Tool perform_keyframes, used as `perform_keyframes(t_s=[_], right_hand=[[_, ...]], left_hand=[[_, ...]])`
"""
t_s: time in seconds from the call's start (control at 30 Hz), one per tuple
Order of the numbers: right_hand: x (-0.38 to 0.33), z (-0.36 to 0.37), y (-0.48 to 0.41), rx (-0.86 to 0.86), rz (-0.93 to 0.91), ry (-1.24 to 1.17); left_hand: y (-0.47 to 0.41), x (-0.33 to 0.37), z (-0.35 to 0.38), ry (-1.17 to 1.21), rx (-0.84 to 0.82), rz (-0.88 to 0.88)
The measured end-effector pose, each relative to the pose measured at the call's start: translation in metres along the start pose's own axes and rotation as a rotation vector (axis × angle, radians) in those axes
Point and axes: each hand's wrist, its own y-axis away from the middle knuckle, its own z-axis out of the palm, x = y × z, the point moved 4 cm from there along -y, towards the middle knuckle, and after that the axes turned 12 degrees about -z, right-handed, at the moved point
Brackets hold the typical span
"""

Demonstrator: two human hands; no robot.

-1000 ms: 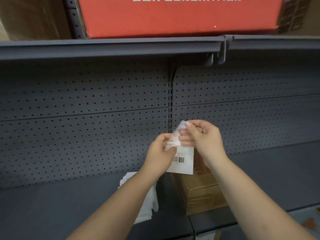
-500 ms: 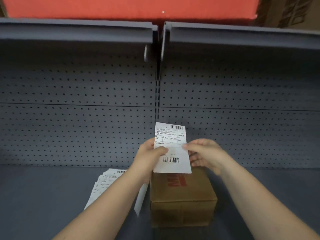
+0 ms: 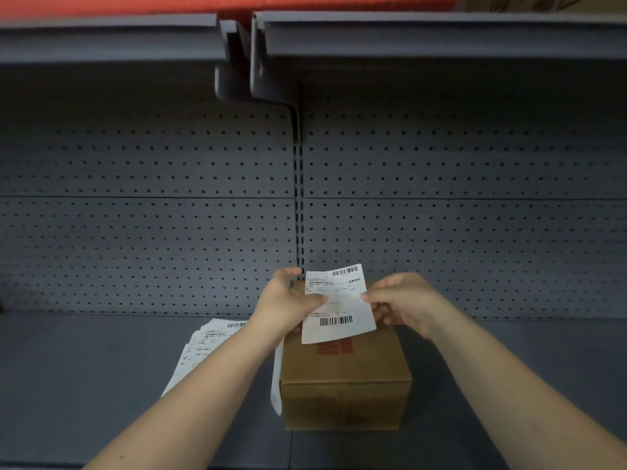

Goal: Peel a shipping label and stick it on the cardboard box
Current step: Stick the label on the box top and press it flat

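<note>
A white shipping label (image 3: 336, 305) with two barcodes hangs tilted in the air above the far half of a brown cardboard box (image 3: 342, 378). My left hand (image 3: 286, 305) pinches the label's left edge with the thumb on the printed face. My right hand (image 3: 403, 301) pinches its right edge with the fingertips. The box stands on the grey shelf (image 3: 84, 385) and has a red print on its top, partly hidden by the label. A white strip of paper hangs down beside the box's left face.
A fanned stack of more labels (image 3: 207, 340) lies on the shelf left of the box, partly under my left forearm. A perforated grey back panel (image 3: 441, 232) rises behind. An upper shelf (image 3: 407, 35) with a red carton overhangs above.
My right hand has moved from the label's top to its right edge. The label now faces me flat and sits lower over the box. The camera has tilted down and shifted right.
</note>
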Motion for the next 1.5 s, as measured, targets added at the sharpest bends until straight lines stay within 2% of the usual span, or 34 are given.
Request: perform_keyframes(t_s=[0.1,0.3,1.1,1.33,1.4,1.5], right_hand=[[0.005,0.0,-0.001,0.006,0.0,0.053],[0.012,0.004,-0.001,0.015,-0.011,0.134],[0.018,0.012,0.0,0.082,-0.089,0.316],[0.014,0.014,0.002,0.085,-0.117,0.411],[0.009,0.007,0.003,0.093,-0.168,0.426],[0.003,0.005,0.008,0.072,-0.389,0.512]], left_hand=[[-0.004,-0.001,0.002,-0.12,0.034,0.04],[-0.008,-0.007,0.006,-0.215,0.058,0.091],[-0.009,-0.01,0.013,-0.468,0.14,0.181],[-0.01,-0.008,0.01,-0.474,0.12,0.216],[-0.008,-0.007,0.002,-0.479,0.128,0.254],[-0.002,-0.005,-0.003,-0.505,0.122,0.418]])
